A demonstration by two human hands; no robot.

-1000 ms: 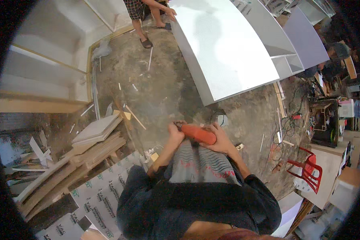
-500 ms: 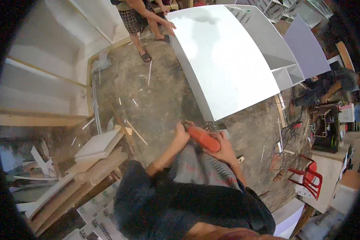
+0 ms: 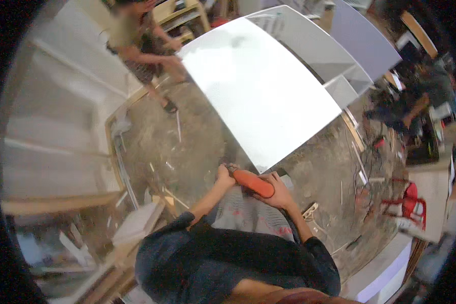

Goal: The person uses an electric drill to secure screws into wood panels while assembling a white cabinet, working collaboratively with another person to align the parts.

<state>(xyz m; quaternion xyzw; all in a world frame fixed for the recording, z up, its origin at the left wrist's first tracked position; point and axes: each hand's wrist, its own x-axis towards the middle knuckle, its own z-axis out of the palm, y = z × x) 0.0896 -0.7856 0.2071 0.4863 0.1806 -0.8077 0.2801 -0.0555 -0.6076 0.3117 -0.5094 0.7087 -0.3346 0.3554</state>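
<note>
An orange elongated handheld tool [image 3: 253, 183], dark at its left end, is held in front of my body; its exact kind is not clear. My left hand [image 3: 225, 177] grips the dark end, and my right hand [image 3: 276, 192] is wrapped round the other end. Just beyond the tool is the near corner of a large white cabinet [image 3: 263, 96], whose broad smooth panel faces up. Open compartments [image 3: 316, 50] show along its far right side. At the far left corner, a co-worker [image 3: 137, 48] has both hands on the cabinet.
Tall pale cabinet frames [image 3: 55, 126] stand at the left, with stacked boards [image 3: 137, 223] nearer me. Wood strips litter the concrete floor [image 3: 187, 137]. At the right are a red plastic chair [image 3: 410, 205], cables and another person [image 3: 410, 104] bent low.
The view has shifted, and the cabinet now appears farther left, its near corner closer to my hands. More of the co-worker shows. Both my hands keep their hold on the orange tool.
</note>
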